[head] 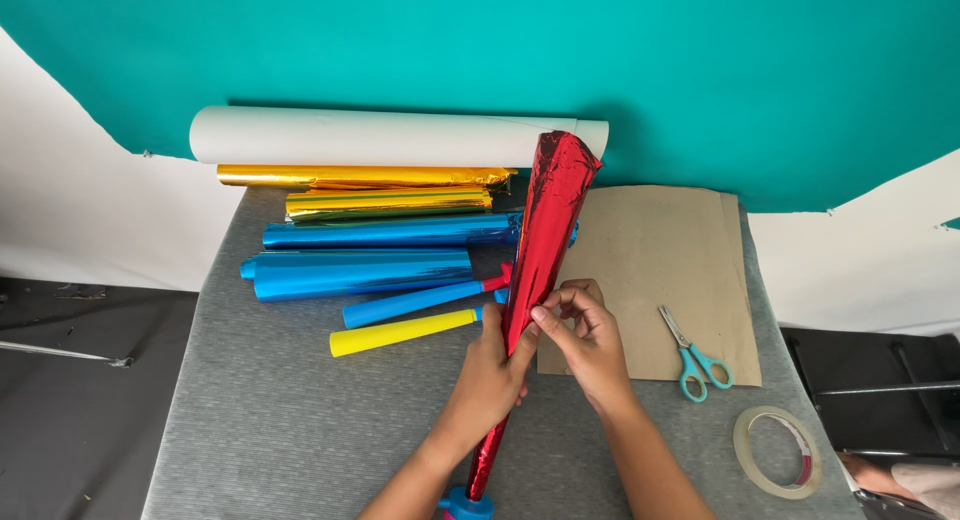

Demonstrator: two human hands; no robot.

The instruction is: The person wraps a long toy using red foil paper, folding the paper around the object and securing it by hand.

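Just left of the brown cardboard sheet (655,270), both hands hold the red foil cone (535,270) tilted up. The left hand (492,380) has a closed grip around it. The right hand (588,330) pinches its foil edge; press flat, pull gently.

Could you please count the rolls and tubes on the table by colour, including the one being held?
White: 1, the big paper roll
Gold: 2, a plain gold foil roll and a striped gold roll
Blue: 3, two shiny blue foil rolls and a thin blue tube
Yellow: 1, the yellow tube
Red: 1, the red foil cone held in both hands
Total: 8
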